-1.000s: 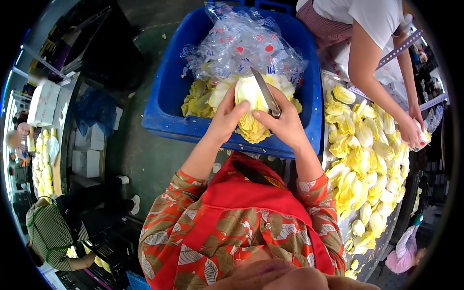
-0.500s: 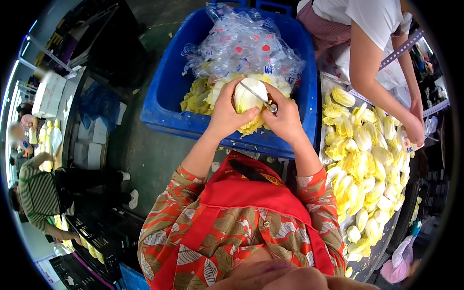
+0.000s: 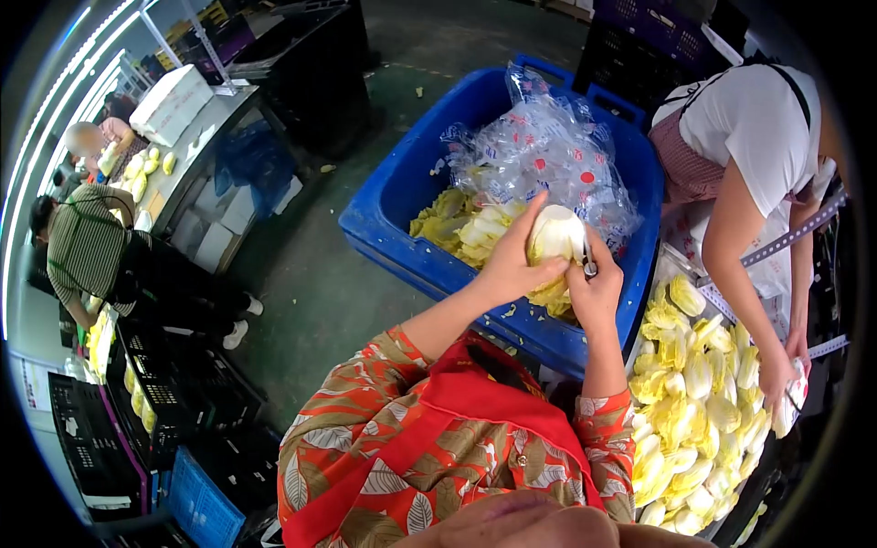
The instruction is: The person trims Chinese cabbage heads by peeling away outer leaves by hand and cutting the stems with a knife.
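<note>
Knife [image 3: 588, 256] shifted beside cabbage [image 3: 555, 237] | hands [image 3: 521, 263] clamped on both | open floor [image 3: 320, 274] left of bin [image 3: 388, 239]

Bright strip lights [image 3: 87, 78] line the left above a dark green floor [image 3: 333, 301] with scattered scraps.

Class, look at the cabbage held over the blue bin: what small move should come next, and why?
Probably loosen an outer leaf of the cabbage over the blue bin: the left hand steadies it, the right hand holds the knife at its side, and loose leaves already lie inside.
</note>
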`<control>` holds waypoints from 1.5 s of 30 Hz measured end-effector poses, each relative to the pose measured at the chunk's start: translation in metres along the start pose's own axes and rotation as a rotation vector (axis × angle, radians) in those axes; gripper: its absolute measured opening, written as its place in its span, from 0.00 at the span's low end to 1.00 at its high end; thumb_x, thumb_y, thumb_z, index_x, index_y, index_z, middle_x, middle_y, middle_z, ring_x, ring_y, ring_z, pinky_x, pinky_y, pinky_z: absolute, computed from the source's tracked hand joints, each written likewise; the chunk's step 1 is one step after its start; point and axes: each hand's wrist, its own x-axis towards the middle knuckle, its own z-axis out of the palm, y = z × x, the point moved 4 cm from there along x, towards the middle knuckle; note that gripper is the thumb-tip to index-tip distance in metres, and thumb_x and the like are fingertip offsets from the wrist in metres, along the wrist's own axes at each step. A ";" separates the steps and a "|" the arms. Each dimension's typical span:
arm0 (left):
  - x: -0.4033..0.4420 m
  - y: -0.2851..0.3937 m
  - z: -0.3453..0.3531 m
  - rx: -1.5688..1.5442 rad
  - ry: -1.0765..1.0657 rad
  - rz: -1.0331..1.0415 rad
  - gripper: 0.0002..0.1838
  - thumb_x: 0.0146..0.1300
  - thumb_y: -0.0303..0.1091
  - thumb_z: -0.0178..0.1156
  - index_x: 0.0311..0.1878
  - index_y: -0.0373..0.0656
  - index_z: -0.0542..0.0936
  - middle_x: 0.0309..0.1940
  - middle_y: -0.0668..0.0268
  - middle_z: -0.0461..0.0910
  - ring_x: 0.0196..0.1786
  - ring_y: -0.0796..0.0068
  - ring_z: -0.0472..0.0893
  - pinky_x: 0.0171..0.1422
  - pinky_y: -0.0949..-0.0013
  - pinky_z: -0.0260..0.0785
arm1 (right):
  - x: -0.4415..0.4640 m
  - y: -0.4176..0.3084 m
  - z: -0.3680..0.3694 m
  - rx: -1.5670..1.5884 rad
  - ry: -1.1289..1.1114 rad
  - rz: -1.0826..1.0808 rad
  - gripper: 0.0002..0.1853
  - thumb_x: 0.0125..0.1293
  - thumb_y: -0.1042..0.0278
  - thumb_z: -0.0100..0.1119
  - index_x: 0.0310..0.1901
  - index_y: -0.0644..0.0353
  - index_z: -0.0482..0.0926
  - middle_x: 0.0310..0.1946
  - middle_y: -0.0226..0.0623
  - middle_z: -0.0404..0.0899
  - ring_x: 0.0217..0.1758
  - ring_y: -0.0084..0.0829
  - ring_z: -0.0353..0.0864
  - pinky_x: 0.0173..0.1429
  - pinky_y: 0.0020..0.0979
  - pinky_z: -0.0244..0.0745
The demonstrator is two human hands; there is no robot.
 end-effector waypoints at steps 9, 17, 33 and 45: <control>0.009 0.001 -0.001 0.212 -0.025 -0.017 0.40 0.49 0.32 0.70 0.66 0.42 0.62 0.54 0.59 0.72 0.56 0.68 0.73 0.61 0.66 0.64 | 0.009 -0.002 -0.005 0.122 -0.182 0.084 0.29 0.49 0.76 0.57 0.58 0.60 0.73 0.45 0.46 0.81 0.43 0.30 0.82 0.48 0.28 0.75; 0.015 0.001 -0.005 0.277 -0.102 -0.056 0.41 0.45 0.34 0.72 0.65 0.42 0.66 0.57 0.58 0.73 0.59 0.68 0.73 0.63 0.67 0.64 | 0.015 0.023 -0.006 0.086 -0.171 0.071 0.28 0.46 0.81 0.56 0.55 0.57 0.77 0.44 0.43 0.81 0.41 0.36 0.82 0.48 0.31 0.75; 0.002 -0.028 -0.027 -0.742 -0.158 -0.471 0.39 0.49 0.41 0.70 0.61 0.35 0.65 0.51 0.59 0.75 0.51 0.69 0.78 0.55 0.66 0.73 | 0.049 0.065 -0.017 -0.139 -0.202 0.189 0.21 0.48 0.68 0.66 0.47 0.55 0.82 0.38 0.43 0.81 0.43 0.40 0.79 0.50 0.33 0.72; 0.005 -0.030 -0.015 -0.673 -0.003 -0.508 0.24 0.63 0.36 0.58 0.60 0.37 0.69 0.51 0.60 0.76 0.54 0.71 0.76 0.58 0.67 0.70 | 0.026 0.020 0.026 0.546 -0.330 0.207 0.31 0.52 0.58 0.71 0.54 0.67 0.75 0.42 0.39 0.79 0.42 0.24 0.77 0.49 0.28 0.72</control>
